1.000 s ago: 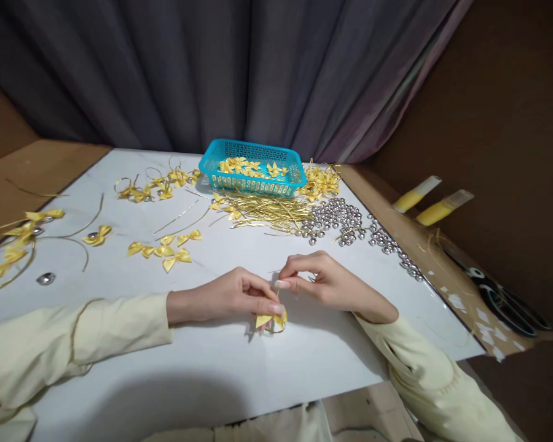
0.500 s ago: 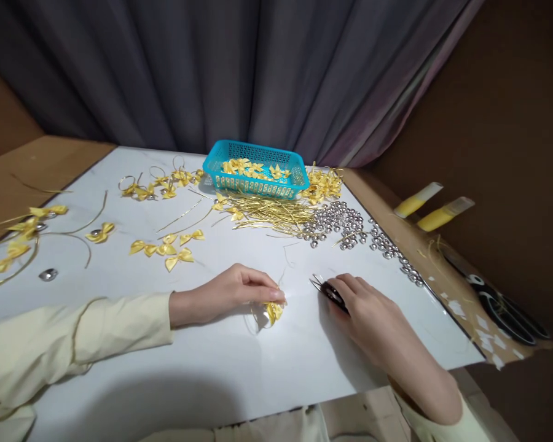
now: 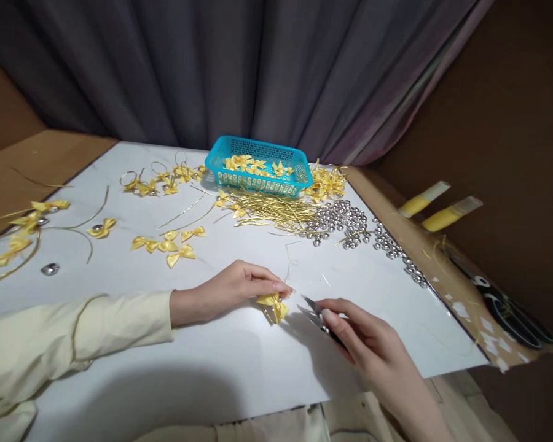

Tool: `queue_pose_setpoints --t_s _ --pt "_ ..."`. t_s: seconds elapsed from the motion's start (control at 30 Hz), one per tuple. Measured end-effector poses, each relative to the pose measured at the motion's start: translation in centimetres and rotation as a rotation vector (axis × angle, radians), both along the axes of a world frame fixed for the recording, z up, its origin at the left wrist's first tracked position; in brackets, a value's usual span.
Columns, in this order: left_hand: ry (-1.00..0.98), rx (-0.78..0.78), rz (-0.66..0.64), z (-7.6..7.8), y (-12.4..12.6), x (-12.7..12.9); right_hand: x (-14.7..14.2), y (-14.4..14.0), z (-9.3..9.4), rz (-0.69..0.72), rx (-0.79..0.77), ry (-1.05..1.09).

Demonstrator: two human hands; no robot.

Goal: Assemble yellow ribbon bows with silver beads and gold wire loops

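Near the middle of the white board, my left hand (image 3: pixel 253 283) pinches a yellow satin bow (image 3: pixel 273 306) between thumb and fingers. A thin thread (image 3: pixel 289 267) runs up from those fingertips across the board. My right hand (image 3: pixel 366 334) is closed around small thread snips (image 3: pixel 320 319), whose two blades are apart and point left at the bow without touching it. Several loose yellow bows (image 3: pixel 168 244) lie beyond my left wrist. A single bow with a silver bead (image 3: pixel 102 228) sits farther left, and one loose silver bead (image 3: pixel 50 269) is close to my left sleeve.
At the back stands a blue basket (image 3: pixel 258 184) holding yellow bows. Before it lie gold cords (image 3: pixel 276 212) and a spread of silver beads (image 3: pixel 341 221). Along the right side are two yellow-filled tubes (image 3: pixel 451 213) and black-handled scissors (image 3: pixel 511 316). Finished-looking bows on cords (image 3: pixel 18 245) lie left.
My right hand has picked the snips up off the board and turned them, bringing the blades down and left towards the bow. The bow in my left hand has turned slightly.
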State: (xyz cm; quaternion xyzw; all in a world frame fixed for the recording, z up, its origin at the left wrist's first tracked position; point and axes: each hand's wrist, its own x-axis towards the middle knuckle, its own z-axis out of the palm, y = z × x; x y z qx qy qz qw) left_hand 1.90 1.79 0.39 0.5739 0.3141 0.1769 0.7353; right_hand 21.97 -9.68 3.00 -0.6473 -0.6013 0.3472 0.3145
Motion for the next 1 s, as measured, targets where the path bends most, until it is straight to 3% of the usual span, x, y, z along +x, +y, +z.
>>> queue_pose_setpoints --t_s 0.33,0.77,1.0 --pt "0.008 0.019 -0.003 0.0 -0.1 -0.1 -3.3 1.2 -1.3 -0.081 0.019 0.03" --pt "-0.024 -0.049 0.002 -0.3 0.1 0.1 -3.3 0.7 -0.6 -0.219 -0.018 0.052" --pt "-0.047 -0.041 -0.014 0.0 0.0 0.0 -3.6 1.5 -0.9 -0.121 -0.008 -0.059"
